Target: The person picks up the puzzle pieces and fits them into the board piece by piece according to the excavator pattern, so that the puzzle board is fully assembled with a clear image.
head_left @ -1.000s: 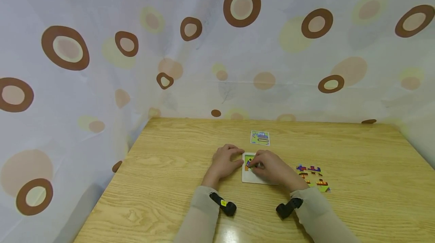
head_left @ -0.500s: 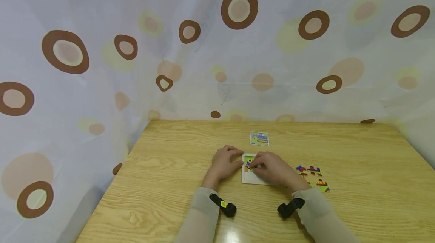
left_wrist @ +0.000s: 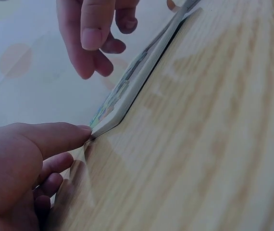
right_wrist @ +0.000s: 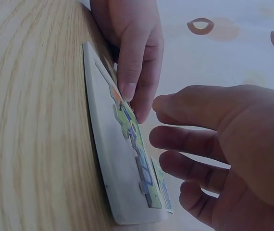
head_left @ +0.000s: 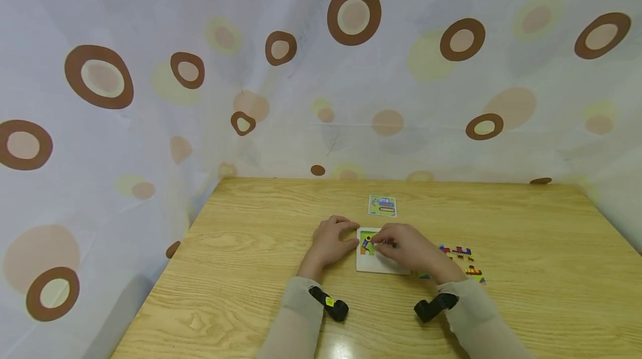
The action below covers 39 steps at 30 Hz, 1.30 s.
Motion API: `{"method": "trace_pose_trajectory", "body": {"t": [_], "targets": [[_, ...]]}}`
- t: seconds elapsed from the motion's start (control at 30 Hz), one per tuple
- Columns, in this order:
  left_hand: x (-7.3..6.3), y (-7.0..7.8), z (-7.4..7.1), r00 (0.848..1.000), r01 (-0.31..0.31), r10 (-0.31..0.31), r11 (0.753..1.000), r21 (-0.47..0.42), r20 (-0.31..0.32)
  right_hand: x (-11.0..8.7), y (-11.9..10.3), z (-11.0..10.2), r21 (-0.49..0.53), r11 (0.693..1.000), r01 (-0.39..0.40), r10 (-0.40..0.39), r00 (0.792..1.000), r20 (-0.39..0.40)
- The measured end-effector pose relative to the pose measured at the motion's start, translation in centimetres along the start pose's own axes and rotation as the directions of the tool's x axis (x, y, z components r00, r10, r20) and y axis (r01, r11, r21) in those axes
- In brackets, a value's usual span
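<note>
Puzzle tray (head_left: 368, 265) flat on table (head_left: 251, 225), between the hands. Left to right: left hand (head_left: 331, 242) at tray's left edge, grip spread, thumb touching the edge. Joined pieces (right_wrist: 149, 185) sit along tray's far side. Picture card (head_left: 383, 205) lies flat just beyond tray. Right hand (head_left: 408, 247) over tray, grip loosely bent, fingertips slightly apart. Loose pieces (head_left: 462, 253) right of it, some hidden by the arm.

Free room over the tabletop (head_left: 241, 247) leftward; rightward, puzzle pieces (head_left: 462, 253) (partly behind the right wrist (head_left: 445, 271)) as obstacles.
</note>
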<state>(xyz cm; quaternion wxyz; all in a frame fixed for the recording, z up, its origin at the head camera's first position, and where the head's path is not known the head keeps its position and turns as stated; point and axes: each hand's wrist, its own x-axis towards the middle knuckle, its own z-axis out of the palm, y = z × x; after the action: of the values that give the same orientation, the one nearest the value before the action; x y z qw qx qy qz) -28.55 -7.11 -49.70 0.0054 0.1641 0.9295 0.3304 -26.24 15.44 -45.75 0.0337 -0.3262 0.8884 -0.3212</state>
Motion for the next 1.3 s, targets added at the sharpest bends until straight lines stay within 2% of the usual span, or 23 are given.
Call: {"method": "trace_pose_trajectory", "body": {"t": [0.4,0.7,0.93,1.2,1.3], "targets": [[0.0,0.0,-0.1,1.000,-0.004,0.004,1.000,-0.001,0.003,-1.7,0.5,-2.0,-0.026,0.997,-0.077,0.077,0.997,-0.015],[0.1,-0.2,0.0,1.000,-0.004,0.004,1.000,-0.012,0.012,-3.3,1.5,-3.7,-0.043,0.997,-0.061,0.059,0.997,-0.043],[0.1,-0.2,0.1,1.000,-0.002,0.002,1.000,-0.008,0.011,-4.5,2.2,-4.8,-0.068,0.995,-0.077,0.073,0.995,-0.071],[0.2,-0.3,0.1,1.000,-0.003,0.003,1.000,-0.002,0.009,-5.5,3.4,-5.7,-0.075,0.993,-0.091,0.086,0.994,-0.065],[0.2,-0.3,0.1,1.000,-0.003,0.003,1.000,-0.007,0.012,-6.0,3.9,-5.9,-0.075,0.990,-0.117,0.113,0.992,-0.056]]}}
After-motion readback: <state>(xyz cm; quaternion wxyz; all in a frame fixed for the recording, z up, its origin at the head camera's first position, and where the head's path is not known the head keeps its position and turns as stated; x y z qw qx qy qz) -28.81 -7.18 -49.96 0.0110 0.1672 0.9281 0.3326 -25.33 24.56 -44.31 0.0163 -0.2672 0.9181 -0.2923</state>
